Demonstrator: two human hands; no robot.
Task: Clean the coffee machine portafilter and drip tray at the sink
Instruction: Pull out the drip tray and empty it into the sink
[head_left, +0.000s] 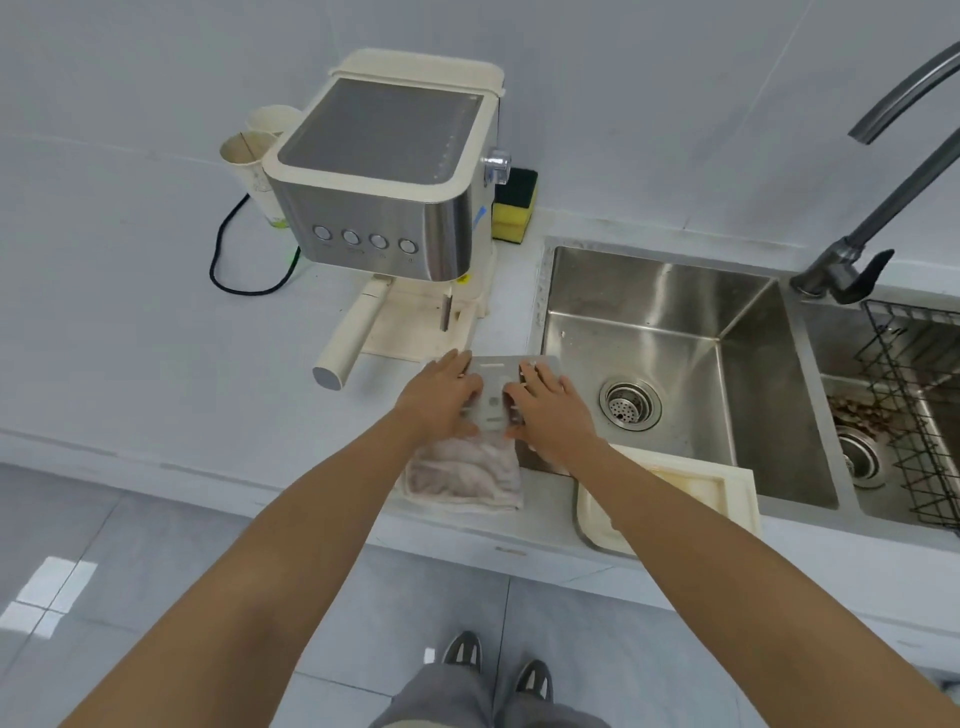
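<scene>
A flat metal drip-tray grate (494, 391) lies over a crumpled pinkish-white cloth (464, 477) on the counter, at the left rim of the sink (675, 332). My left hand (440, 396) and my right hand (548, 406) both rest on the grate, fingers spread and curled around its sides. The cream drip tray (727, 486) lies at the sink's front edge, partly under my right forearm. The coffee machine (387, 176) stands behind, with the cream portafilter handle (352, 332) sticking out toward me.
A yellow-green sponge (511, 205) leans by the machine's right side. Two paper cups (254, 156) and a black cable (228, 260) sit at its left. The faucet (883, 208) rises at the right, beside a second basin with a black wire rack (914, 415).
</scene>
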